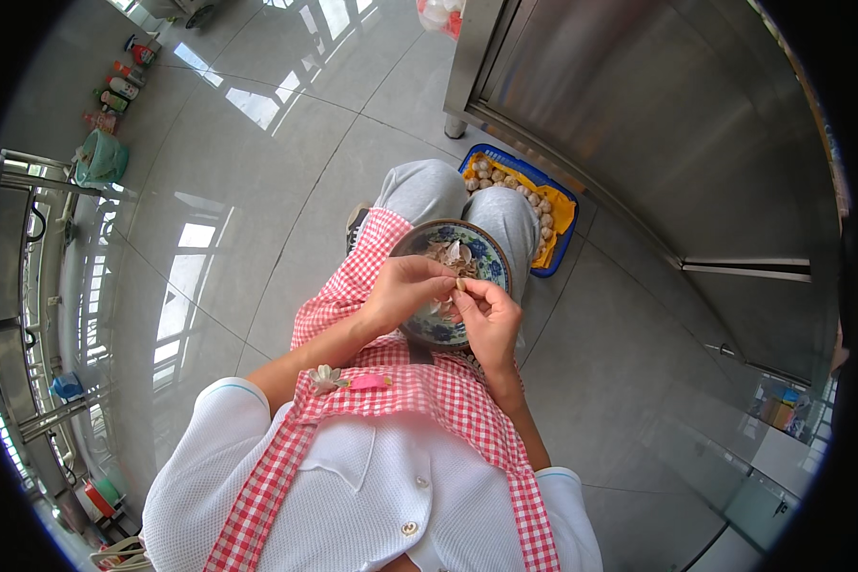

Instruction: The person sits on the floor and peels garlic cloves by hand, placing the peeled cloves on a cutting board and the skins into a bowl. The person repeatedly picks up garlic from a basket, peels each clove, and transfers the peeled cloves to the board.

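Observation:
A garlic clove (460, 284) is pinched between the fingertips of my left hand (409, 289) and my right hand (487, 318), which meet over a bowl. This round bowl (497, 261) has a blue floral pattern and a brown rim, and rests on my lap. Papery garlic skins (454, 256) lie inside it; my hands hide part of its contents. Beyond my knees, a blue plastic basket (566, 247) on the floor holds whole garlic bulbs (543, 207) on an orange-yellow liner (562, 209).
A stainless steel cabinet (615, 93) stands at the right, close to the basket. Several bottles (123, 88) and a green bin (102, 159) line the wall at upper left. Along the left side is a metal rack (14, 236). Grey floor tiles (307, 150) surround my legs.

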The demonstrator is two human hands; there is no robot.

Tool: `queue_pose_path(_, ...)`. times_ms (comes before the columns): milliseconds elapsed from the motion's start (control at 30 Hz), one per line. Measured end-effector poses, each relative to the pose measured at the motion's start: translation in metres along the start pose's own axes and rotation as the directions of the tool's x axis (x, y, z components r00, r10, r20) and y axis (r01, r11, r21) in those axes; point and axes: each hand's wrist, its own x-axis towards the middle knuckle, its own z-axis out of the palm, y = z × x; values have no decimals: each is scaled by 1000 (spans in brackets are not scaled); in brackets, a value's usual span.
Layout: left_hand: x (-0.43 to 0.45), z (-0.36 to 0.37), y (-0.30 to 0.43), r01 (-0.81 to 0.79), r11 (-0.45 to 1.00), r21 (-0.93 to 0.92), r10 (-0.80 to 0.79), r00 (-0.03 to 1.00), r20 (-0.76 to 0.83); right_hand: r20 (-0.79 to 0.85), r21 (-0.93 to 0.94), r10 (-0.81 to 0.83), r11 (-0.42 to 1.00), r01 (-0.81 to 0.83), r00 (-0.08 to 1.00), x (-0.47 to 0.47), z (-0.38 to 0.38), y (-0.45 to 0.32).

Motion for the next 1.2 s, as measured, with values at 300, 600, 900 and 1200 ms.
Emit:
queue_pose_path(300,3,-1,-2,23,997,67,-21,999,-28,-8,-223,-177,960,171,984,-1,2,9)
queue_pose_path(600,2,2,4,-3,998,-66,4,1000,16,86,278,88,954,-109,992,3,-1,-6)
queue_pose_path(900,-1,7,3,-97,993,70,97,995,-6,23,171,28,985,-31,999,3,0,-4)
queue_pose_path(1200,4,2,-13,-307,798,519,397,915,-69,-7,454,157,881,-137,988,9,-13,-2)
